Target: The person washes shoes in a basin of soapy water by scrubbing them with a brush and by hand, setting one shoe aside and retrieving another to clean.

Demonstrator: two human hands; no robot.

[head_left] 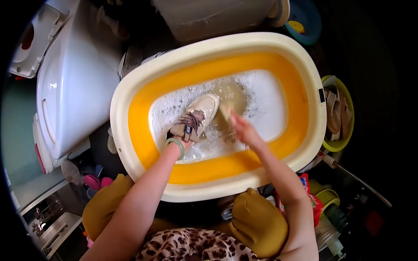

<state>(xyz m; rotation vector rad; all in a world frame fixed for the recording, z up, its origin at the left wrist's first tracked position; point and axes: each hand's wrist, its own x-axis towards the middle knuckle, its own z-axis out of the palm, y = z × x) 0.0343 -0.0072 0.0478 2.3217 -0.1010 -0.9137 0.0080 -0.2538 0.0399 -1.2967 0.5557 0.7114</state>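
A beige shoe (pixel 204 108) with brownish laces is held over the soapy water, its toe pointing up and to the right. My left hand (pixel 186 144), a pale green bangle (pixel 176 148) at its wrist, grips the shoe at the heel opening; most of its fingers are hidden by the shoe. My right hand (pixel 244 129) is closed around a pale brush-like tool (pixel 226 109), smeared by motion, just right of the toe. Below both hands is a cream-rimmed tub (pixel 213 192) with yellow inner walls, holding suds and murky water.
A white glossy basin-like fixture (pixel 78 78) stands at the left. A yellow-green bowl with shoes (pixel 335 113) is right of the tub, and a blue basin (pixel 310 21) lies beyond it. A grey container (pixel 213 19) stands behind. A red packet (pixel 314 202) lies near my right arm.
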